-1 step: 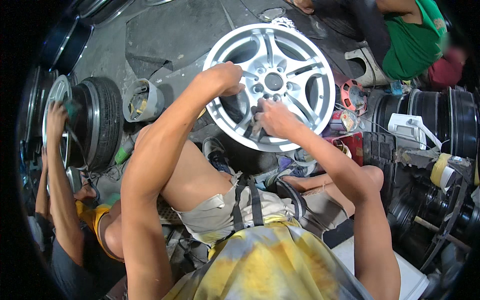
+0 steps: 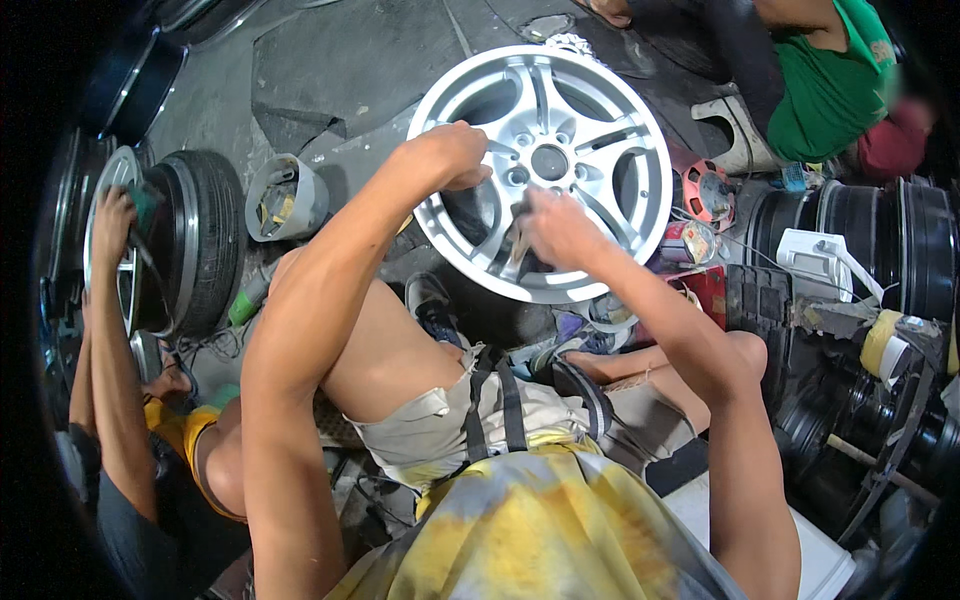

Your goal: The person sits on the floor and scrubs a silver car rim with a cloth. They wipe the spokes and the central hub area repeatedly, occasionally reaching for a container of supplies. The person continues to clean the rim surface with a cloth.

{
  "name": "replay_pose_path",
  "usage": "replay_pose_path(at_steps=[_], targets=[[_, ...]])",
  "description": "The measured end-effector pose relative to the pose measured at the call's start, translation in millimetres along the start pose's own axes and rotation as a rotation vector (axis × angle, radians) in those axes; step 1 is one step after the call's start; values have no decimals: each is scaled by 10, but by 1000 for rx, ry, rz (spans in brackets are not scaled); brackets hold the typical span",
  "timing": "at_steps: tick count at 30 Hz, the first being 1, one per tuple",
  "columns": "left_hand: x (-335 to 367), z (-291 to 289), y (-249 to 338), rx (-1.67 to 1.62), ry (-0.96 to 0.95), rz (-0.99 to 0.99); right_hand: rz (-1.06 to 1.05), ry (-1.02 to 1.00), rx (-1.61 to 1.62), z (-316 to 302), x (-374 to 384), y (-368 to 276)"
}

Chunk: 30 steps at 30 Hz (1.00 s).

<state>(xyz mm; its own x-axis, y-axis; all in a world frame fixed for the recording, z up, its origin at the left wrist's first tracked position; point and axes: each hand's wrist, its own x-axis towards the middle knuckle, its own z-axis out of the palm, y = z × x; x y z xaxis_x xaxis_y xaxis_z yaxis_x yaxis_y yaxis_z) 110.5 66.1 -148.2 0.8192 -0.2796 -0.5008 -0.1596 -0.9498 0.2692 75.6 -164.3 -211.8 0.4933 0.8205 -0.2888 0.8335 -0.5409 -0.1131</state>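
Large silver multi-spoke alloy wheel rim [image 2: 560, 140] stands tilted on grey concrete floor [image 2: 340, 70] ahead, lower edge hidden by knees; left hand [image 2: 452, 152] clamped on its left rim; right hand [image 2: 555, 228] pinches small indistinct object against spoke.

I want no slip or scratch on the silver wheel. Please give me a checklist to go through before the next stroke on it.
1. Left hand holds the rim of the silver alloy wheel: ok.
2. Right hand is on a spoke, with a small piece under its fingers: ok; what the piece is, cannot tell.
3. Wheel rests steady against the legs: cannot tell, its lower edge is hidden.
4. Small cans and clutter lie close to the wheel's right side: not ok.
5. Person at left works on a separate tyred wheel, apart from this one: ok.
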Motion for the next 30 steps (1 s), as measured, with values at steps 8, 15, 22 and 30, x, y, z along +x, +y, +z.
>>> replay_pose_path(at_steps=[8, 15, 22, 30], targets=[[509, 618, -420, 194, 337, 21, -33, 163, 186, 848, -98, -459], [580, 568, -405, 283, 302, 37, 199, 442, 485, -282, -1027, 358], [921, 590, -373, 230, 243, 130, 1171, 168, 1068, 835, -2433, 1370], [889, 651, -441, 228, 214, 82, 1241, 429, 1756, 738, -1440, 411]])
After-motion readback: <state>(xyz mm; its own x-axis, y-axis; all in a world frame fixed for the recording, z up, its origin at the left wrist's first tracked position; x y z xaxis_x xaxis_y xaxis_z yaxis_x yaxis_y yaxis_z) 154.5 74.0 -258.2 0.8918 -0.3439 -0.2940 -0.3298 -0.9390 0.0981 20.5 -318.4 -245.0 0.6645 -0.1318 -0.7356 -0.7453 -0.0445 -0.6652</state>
